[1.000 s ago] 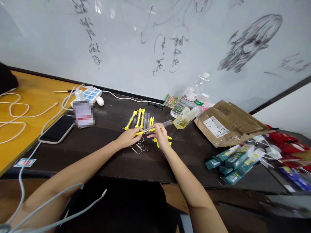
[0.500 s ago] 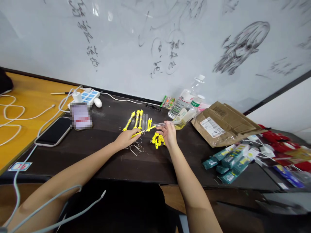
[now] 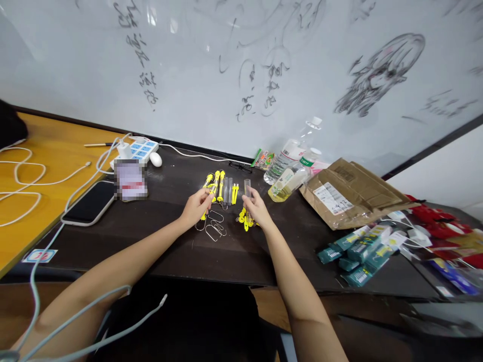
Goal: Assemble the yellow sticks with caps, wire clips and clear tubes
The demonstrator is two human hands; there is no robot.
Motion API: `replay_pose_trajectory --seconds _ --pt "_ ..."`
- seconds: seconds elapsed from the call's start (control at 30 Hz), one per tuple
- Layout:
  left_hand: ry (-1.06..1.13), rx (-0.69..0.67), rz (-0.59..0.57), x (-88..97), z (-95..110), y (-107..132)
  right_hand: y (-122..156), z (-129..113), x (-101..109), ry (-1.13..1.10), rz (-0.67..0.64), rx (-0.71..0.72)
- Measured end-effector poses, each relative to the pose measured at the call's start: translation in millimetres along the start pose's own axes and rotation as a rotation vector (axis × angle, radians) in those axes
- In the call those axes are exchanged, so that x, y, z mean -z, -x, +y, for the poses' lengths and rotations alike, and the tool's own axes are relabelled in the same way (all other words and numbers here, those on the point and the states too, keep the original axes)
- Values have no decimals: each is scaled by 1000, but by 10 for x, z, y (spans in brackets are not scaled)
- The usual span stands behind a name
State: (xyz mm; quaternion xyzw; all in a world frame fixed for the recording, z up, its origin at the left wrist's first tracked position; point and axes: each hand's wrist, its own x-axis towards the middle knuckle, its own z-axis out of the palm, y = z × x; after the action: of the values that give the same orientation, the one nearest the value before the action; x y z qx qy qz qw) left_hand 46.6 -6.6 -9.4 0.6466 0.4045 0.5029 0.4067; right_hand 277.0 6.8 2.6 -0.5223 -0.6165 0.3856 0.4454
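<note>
My left hand (image 3: 196, 206) is closed around a yellow stick-like tool (image 3: 210, 193) just above the dark table (image 3: 158, 241). My right hand (image 3: 254, 208) pinches a clear plastic tube (image 3: 247, 187) and holds it upright. The two pieces are apart. Behind my hands lies a row of more yellow tools and clear tubes (image 3: 223, 186). Small yellow caps (image 3: 243, 219) sit under my right hand. Bent metal wire clips (image 3: 215, 227) lie on the table between my wrists.
A phone (image 3: 90, 201), a blurred card (image 3: 130, 179) and a power strip (image 3: 136, 149) sit to the left with white cables (image 3: 22, 176). Water bottles (image 3: 292, 163), a cardboard package (image 3: 350, 193) and green packets (image 3: 358, 251) lie at right. A whiteboard stands behind.
The clear tube has come off the yellow tool. My right hand turned the tube upright while my left hand drew the tool back toward the row.
</note>
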Motion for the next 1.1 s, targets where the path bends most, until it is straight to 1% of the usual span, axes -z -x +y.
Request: replay_pose_trajectory --seconds 0.1,0.23,0.33,0.4,0.53,0.63,0.83,1.1 --pt "-21 -17 11 2 -7 2 -110 -33 21 186 -32 -10" --pt "-61 -39 3 5 -10 2 -369 -77 54 476 -44 -53" --pt "-86 -54 0 5 -9 -1 -558 -91 -12 695 -71 -103" --pt "-102 -57 4 6 -6 -2 -657 -91 -100 789 -94 -131" --pt "-121 -56 11 12 6 -1 -791 -92 -281 831 -105 -185" --pt "-124 -62 2 17 20 2 -849 -96 -351 828 -141 -199" --pt "-108 -71 -9 7 15 8 -866 -54 -354 984 -58 -214" --pt "-182 -70 -22 8 2 11 -850 -21 -422 1029 -57 -203"
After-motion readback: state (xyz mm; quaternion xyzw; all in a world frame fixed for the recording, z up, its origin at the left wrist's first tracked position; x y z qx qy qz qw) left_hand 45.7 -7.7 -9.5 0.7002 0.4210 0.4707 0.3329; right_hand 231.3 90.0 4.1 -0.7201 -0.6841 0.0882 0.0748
